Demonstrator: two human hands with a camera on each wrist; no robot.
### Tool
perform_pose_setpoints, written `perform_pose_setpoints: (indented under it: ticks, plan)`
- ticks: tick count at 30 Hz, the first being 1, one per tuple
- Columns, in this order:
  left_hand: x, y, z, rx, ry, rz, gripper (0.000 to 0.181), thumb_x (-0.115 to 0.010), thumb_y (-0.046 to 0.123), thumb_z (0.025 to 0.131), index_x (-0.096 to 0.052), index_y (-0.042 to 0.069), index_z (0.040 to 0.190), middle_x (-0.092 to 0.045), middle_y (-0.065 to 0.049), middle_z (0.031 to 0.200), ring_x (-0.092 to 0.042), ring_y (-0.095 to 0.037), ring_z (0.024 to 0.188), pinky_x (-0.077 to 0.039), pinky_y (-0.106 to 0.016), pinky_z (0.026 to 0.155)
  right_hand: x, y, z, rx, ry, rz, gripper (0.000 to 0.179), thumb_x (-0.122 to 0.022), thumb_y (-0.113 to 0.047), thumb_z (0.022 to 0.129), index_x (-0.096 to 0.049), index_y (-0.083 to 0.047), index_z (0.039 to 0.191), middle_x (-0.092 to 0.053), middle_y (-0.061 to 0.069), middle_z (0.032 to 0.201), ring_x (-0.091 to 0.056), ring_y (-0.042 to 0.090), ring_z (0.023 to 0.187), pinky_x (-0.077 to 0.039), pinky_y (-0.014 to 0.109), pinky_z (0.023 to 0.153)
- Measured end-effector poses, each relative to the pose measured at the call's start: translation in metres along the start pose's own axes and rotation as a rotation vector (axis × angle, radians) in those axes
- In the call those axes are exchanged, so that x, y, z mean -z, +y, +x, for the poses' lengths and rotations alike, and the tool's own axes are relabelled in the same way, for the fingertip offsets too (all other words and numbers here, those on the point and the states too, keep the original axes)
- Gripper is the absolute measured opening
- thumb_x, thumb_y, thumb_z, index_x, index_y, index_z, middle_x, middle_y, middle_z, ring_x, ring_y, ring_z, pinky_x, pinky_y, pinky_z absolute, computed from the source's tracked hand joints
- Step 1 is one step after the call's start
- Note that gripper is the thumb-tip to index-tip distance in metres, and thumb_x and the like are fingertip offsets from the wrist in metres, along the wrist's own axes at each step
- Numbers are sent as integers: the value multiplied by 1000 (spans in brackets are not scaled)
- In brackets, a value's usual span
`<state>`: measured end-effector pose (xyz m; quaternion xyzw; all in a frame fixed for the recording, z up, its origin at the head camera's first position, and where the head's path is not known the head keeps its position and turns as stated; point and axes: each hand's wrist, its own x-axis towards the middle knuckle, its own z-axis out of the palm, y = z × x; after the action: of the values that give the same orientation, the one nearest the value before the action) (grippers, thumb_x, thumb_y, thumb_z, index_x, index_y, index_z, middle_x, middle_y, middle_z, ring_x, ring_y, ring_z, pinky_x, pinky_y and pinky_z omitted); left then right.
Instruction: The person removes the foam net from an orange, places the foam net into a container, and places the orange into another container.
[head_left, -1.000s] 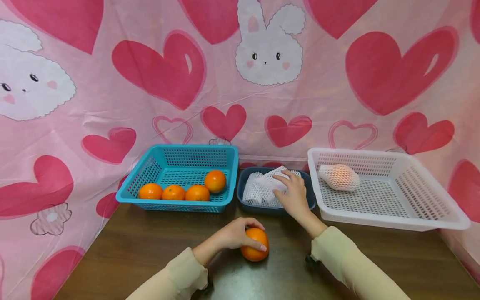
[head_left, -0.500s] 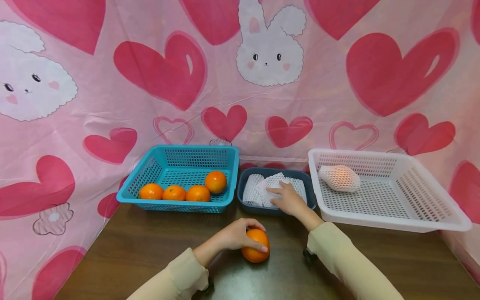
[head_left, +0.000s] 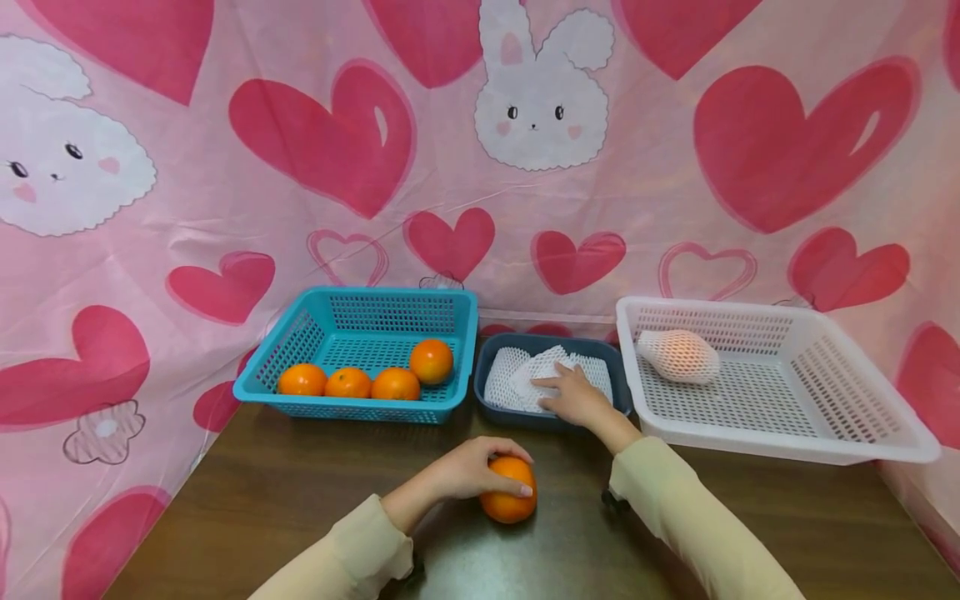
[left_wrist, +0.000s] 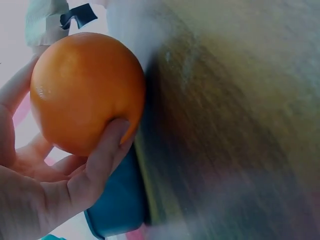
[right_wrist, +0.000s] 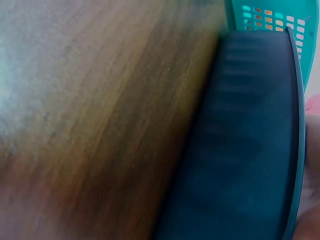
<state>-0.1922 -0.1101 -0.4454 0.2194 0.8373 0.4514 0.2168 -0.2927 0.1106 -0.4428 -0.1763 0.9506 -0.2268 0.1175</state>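
Note:
On the table in front, an orange (head_left: pixel 501 507) is gripped by my left hand (head_left: pixel 465 471), thumb on the near side and fingers round the far side. The left wrist view shows the same orange (left_wrist: pixel 85 85) close up, with the thumb pressed against its skin. My right hand (head_left: pixel 581 398) reaches over the near rim of a small dark blue tray (head_left: pixel 517 420). Its spread fingers touch white foam fruit nets (head_left: pixel 536 371) lying inside. From the right wrist, the tray's outer wall (right_wrist: pixel 240 145) hides most of that hand.
At the back left, a turquoise basket (head_left: pixel 360 297) holds several oranges (head_left: pixel 396 385). To the right stands a white basket (head_left: pixel 780 446) with one net-wrapped fruit (head_left: pixel 682 356) inside. The small tray sits between both baskets. Behind them hangs a pink heart-patterned cloth (head_left: pixel 450 167).
My right hand has come lower and slightly left over the foam nets, and the top net now lies flatter. The left hand keeps its grip on the orange in place.

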Motion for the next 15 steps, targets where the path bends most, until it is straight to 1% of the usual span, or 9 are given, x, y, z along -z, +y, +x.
perform_pose_setpoints:
  ticks: [4,6,9,11,13,15]
  plan:
    - [0,0,-1,13,36,-42,32,-79,26,90,-73,12,119,-67,5,106,-56,-15,93,-49,-33,82,-2,0,-2,-2,67,5,42,-71,-26,97,-68,-11,136,-39,29,156,-22,59,144,-28,77,105]
    - [1,2,-2,36,47,-93,31,-78,27,91,-72,12,118,-66,2,107,-57,-18,92,-52,-34,77,-2,1,-4,0,103,-2,41,-71,-26,97,-69,-10,134,-41,28,155,-24,57,144,-27,77,106]
    - [3,4,-3,88,46,-206,30,-75,28,93,-71,13,119,-65,-3,109,-59,-21,90,-57,-36,71,-1,0,-5,15,151,-21,38,-70,-26,97,-71,-8,131,-42,28,154,-25,57,144,-25,77,107]
    - [4,6,-5,121,42,-278,31,-73,28,95,-70,12,122,-64,-5,111,-60,-22,88,-59,-39,68,1,0,-6,20,177,-19,38,-70,-26,97,-72,-7,130,-41,27,155,-23,55,146,-21,76,110]
    - [5,7,-6,140,43,-324,33,-72,29,96,-69,12,123,-65,-6,112,-61,-22,87,-60,-40,68,3,-1,-8,30,199,-12,37,-70,-25,98,-72,-5,128,-40,26,156,-21,54,147,-17,74,112]
    - [5,7,-7,140,47,-345,34,-71,29,96,-68,11,125,-65,-7,114,-62,-23,88,-61,-41,68,6,-2,-9,41,224,-4,36,-69,-24,98,-72,-4,128,-40,26,156,-21,53,147,-15,72,114]
